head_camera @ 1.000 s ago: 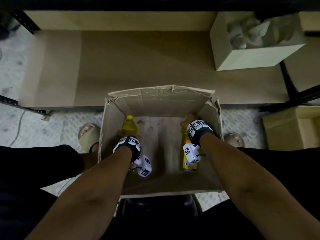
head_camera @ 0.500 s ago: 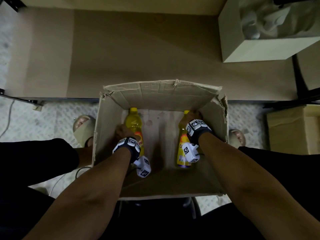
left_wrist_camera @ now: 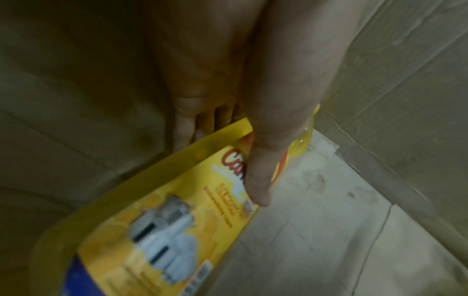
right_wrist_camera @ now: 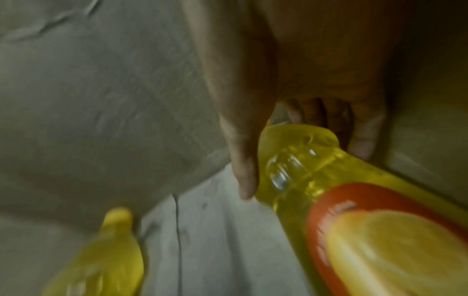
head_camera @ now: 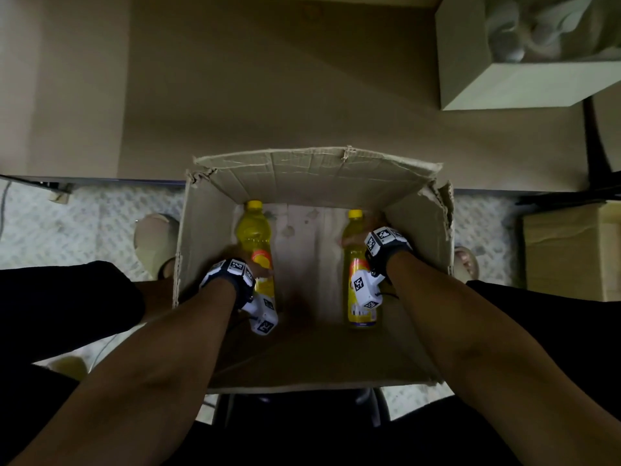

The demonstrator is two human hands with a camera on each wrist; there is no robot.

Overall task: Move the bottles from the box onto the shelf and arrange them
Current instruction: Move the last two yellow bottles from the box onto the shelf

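Observation:
Two yellow bottles with yellow caps lie inside the open cardboard box [head_camera: 312, 169]. My left hand [head_camera: 235, 260] grips the left bottle [head_camera: 253, 230] around its labelled middle; in the left wrist view the thumb [left_wrist_camera: 260, 180] lies over the yellow label [left_wrist_camera: 177, 210] and the fingers curl under it. My right hand [head_camera: 366, 230] grips the right bottle [head_camera: 361, 311] at its shoulder below the cap; the right wrist view shows thumb [right_wrist_camera: 243, 170] and fingers around the clear yellow shoulder [right_wrist_camera: 298, 166], with the left bottle [right_wrist_camera: 111, 260] beyond. The shelf board [head_camera: 268, 79] lies just past the box.
A pale open carton [head_camera: 524, 82] with wrapped items sits on the shelf at the far right. Another closed carton [head_camera: 571, 250] stands on the floor to the right. My feet flank the box on the patterned floor [head_camera: 67, 223]. Dark shelf posts run at the right.
Both hands have drawn the bottles back and up from the box's far wall, so more of each bottle shows. The view has tilted closer over the box.

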